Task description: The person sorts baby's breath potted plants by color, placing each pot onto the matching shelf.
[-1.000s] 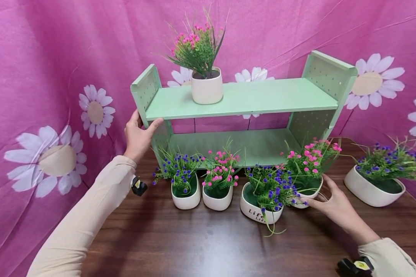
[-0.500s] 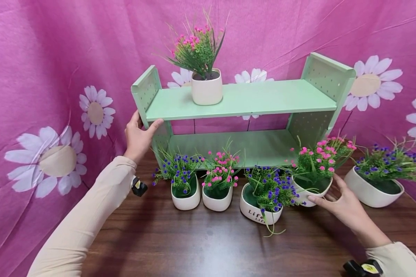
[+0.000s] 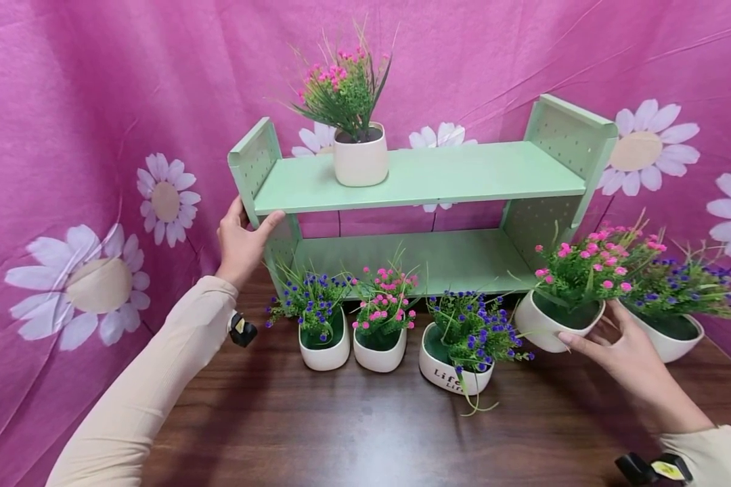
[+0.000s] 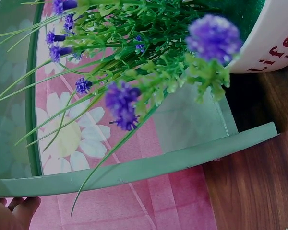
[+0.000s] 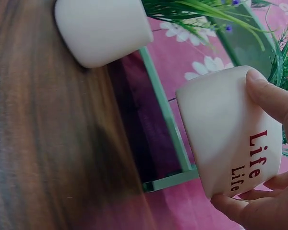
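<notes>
My left hand (image 3: 242, 245) grips the left side panel of a pale green two-tier shelf (image 3: 481, 172), thumb on the front edge and fingers round the outside. Its fingertips (image 4: 28, 208) peek from under the panel edge in the left wrist view. Held between the thumb and fingers of my right hand (image 3: 630, 355) is a white flowerpot (image 3: 548, 328) with artificial pink flowers. Red "Life" lettering marks this pot's side in the right wrist view, where it is off the table. It overlaps a wide white pot of blue flowers (image 3: 673, 338) behind it.
A pink-flowered pot (image 3: 361, 159) stands on the upper shelf. Before the shelf, on the brown wooden table (image 3: 317, 433), are a blue-flowered pot (image 3: 325, 355), a pink-flowered pot (image 3: 380, 357) and a "Life" pot with blue flowers (image 3: 451, 375). A pink daisy-print curtain (image 3: 183, 81) hangs behind.
My right hand has moved to the right with the pink-flowered pot, lifting it and tilting it somewhat. My left hand keeps its grip on the shelf panel.
</notes>
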`<action>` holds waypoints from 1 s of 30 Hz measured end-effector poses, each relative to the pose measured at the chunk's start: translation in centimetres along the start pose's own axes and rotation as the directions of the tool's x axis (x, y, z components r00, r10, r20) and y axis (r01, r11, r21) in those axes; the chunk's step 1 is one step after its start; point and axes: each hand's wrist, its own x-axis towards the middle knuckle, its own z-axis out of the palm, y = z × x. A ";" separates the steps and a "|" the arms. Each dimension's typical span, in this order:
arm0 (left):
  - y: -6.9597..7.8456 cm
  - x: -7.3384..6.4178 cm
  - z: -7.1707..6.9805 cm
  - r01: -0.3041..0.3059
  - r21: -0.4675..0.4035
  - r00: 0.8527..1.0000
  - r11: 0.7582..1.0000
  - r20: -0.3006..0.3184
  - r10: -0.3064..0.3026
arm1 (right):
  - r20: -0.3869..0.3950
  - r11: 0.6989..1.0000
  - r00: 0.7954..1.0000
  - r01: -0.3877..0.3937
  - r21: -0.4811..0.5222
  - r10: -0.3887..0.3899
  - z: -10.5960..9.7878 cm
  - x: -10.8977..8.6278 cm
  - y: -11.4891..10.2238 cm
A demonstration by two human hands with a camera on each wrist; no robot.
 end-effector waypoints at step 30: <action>0.3 -0.1 -0.1 -0.003 -0.007 1.000 1.000 0.006 0.003 | -0.027 0.989 0.993 0.110 -0.096 -0.113 -2.1 3.1 -8.5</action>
